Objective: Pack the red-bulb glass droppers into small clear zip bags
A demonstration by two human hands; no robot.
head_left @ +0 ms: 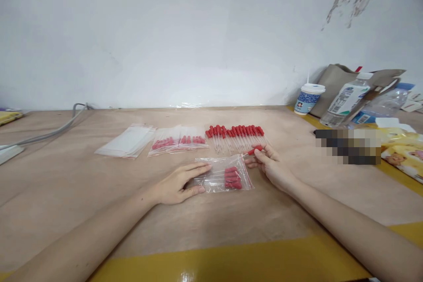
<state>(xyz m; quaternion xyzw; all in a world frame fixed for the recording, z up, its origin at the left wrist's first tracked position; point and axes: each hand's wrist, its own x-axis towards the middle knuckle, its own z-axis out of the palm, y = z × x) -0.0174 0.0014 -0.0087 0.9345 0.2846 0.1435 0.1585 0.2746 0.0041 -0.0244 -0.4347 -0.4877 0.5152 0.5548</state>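
Observation:
My left hand (180, 183) lies flat on the left end of a clear plastic bag (222, 174), fingers stretched out and holding it down. Several red-bulbed droppers (232, 177) lie inside the bag. My right hand (269, 165) pinches one red-bulbed dropper (255, 150) at the bag's right top corner. Just behind, a row of loose droppers (235, 134) lies on the table.
Filled bags (178, 141) and a stack of empty bags (127, 141) lie to the left on the brown table (99, 185). A cup (308, 98), bottles (345, 99), a grey bag (333, 83) and packaging (401, 150) stand at the right. A grey cable (49, 132) runs at far left.

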